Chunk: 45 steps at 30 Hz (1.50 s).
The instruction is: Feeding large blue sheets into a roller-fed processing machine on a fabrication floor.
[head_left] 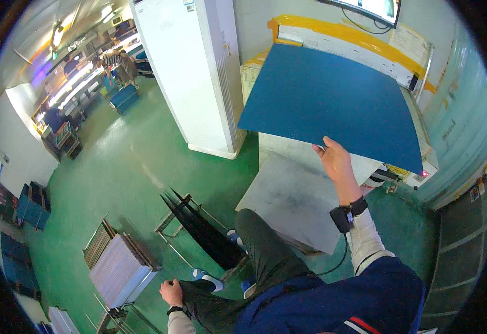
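A large flat blue board (332, 100) lies across the white work surface at the right, slightly askew. My right hand (337, 162) holds its near edge, with the thumb and fingers at the rim. A black device (342, 219) with a cable is strapped to my right wrist. My left hand (171, 292) rests by my left knee with its fingers curled in and no object visible in it. Beneath the board's near side, a pale grey panel (293, 200) stands in front of my right knee.
A metal rack with black sheets (201, 231) stands by my feet. Left of it is a rack of closely stacked panels (118, 267). A tall white cabinet (185, 72) rises beside the work surface, and a screen (371, 8) hangs above. Far left, a person (120, 62) bends near benches.
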Each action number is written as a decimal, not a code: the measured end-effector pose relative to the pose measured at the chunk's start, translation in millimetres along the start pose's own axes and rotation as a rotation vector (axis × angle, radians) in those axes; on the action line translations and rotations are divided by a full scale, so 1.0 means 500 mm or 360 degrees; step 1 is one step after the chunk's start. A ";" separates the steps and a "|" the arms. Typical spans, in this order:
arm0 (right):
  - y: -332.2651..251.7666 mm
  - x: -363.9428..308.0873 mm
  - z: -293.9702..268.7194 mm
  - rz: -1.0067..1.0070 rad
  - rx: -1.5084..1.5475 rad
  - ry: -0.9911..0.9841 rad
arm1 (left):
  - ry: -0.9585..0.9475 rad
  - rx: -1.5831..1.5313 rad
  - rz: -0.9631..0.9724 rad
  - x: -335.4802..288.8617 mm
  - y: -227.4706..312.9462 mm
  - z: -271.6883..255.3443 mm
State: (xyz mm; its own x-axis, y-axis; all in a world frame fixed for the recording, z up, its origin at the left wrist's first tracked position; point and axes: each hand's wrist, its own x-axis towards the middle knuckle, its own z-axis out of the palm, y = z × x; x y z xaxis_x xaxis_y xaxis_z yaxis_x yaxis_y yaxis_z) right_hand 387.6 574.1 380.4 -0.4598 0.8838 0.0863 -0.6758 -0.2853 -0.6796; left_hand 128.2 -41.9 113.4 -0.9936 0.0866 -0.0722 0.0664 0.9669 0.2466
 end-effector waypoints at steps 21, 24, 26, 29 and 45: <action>0.065 0.173 -0.148 -0.0030 0.0210 0.0304 | -0.0074 0.0034 -0.0076 -0.008 0.041 -0.019; 0.064 0.192 -0.152 -0.0045 0.0189 0.0364 | -0.0055 0.0038 -0.0080 -0.009 0.029 -0.015; 0.065 0.208 -0.158 -0.0051 0.0191 0.0334 | -0.0039 0.0043 -0.0078 -0.008 0.020 -0.009; 0.064 0.232 -0.168 -0.0042 0.0219 0.0365 | -0.0043 0.0048 -0.0083 -0.008 0.014 -0.007; 0.050 0.294 -0.173 0.0017 0.0298 0.0368 | -0.0026 -0.0019 -0.0081 -0.022 0.035 -0.026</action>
State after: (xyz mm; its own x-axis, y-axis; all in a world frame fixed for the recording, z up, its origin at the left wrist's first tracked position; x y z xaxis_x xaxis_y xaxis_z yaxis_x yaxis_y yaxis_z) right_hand 352.8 729.0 313.2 -0.3386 0.9353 -0.1027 -0.7760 -0.3393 -0.5316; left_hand 139.3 -28.9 130.9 -0.9941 0.0416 -0.1003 0.0149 0.9672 0.2535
